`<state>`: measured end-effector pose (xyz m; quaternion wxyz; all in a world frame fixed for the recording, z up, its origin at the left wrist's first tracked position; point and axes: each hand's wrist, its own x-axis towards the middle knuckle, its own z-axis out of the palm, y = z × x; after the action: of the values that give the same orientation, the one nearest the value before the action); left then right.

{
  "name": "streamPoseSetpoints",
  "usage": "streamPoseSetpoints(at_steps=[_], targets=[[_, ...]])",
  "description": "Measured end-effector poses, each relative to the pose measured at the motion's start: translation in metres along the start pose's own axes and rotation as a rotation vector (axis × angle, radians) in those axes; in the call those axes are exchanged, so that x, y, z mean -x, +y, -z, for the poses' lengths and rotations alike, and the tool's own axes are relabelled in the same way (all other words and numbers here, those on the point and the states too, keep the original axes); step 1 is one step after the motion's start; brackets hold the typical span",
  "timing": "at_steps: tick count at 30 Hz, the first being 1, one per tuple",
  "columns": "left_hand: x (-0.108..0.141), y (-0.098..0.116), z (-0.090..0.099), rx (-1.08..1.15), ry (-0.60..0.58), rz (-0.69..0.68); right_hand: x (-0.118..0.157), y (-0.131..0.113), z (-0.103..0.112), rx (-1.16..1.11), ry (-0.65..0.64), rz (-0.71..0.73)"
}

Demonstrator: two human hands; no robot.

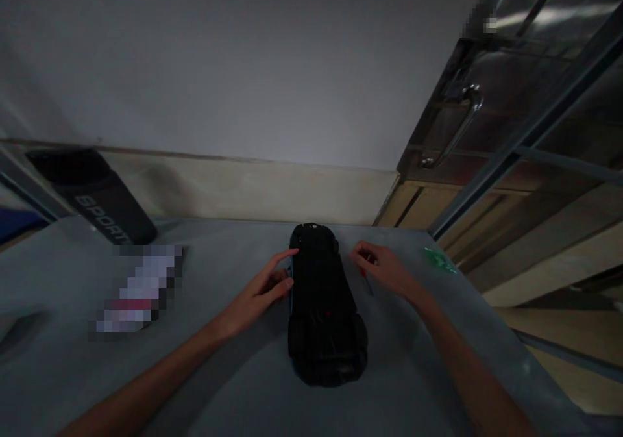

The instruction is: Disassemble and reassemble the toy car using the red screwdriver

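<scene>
A black toy car (324,294) lies upside down on the grey table (219,372), its wheels and underside facing up. My left hand (267,284) rests against the car's left side, fingers apart, with the fingertips touching its edge. To the right of the car, my right hand (377,265) has its fingers curled together just above the tabletop. A small screwdriver (366,281) with a red part and a thin shaft is beneath the right fingers; whether they hold it is hard to tell.
A dark bottle (104,197) marked SPORT stands at the back left. Near it lies a blurred-out pale object (141,287). A green plastic packet (439,260) is near the right edge. A wall (243,67) rises behind, and a metal door with a handle (455,128) is at right.
</scene>
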<state>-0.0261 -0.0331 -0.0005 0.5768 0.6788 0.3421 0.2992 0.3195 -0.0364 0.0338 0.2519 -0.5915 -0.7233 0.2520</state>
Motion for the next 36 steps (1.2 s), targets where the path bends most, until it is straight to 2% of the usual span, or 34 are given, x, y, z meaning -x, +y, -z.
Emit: streamPoseSetpoints(at_steps=[4,7,12,18,27,36], targets=[[0.001,0.001,-0.002,-0.020,0.027,0.016,0.012,0.013,0.003,-0.055,-0.156,0.047],[0.002,0.004,-0.003,-0.046,0.042,0.024,0.016,0.012,0.002,-0.035,-0.210,0.073],[0.003,0.008,-0.002,-0.069,0.041,0.025,0.014,0.009,0.002,0.103,-0.240,0.097],[0.004,0.008,-0.002,-0.048,0.049,0.035,0.017,0.006,0.001,0.094,-0.256,0.064],[0.003,0.006,0.001,-0.034,0.018,0.058,0.014,0.002,0.001,-0.247,-0.195,0.011],[0.001,0.007,0.002,-0.055,-0.002,0.050,0.011,-0.004,-0.010,-0.382,-0.240,0.013]])
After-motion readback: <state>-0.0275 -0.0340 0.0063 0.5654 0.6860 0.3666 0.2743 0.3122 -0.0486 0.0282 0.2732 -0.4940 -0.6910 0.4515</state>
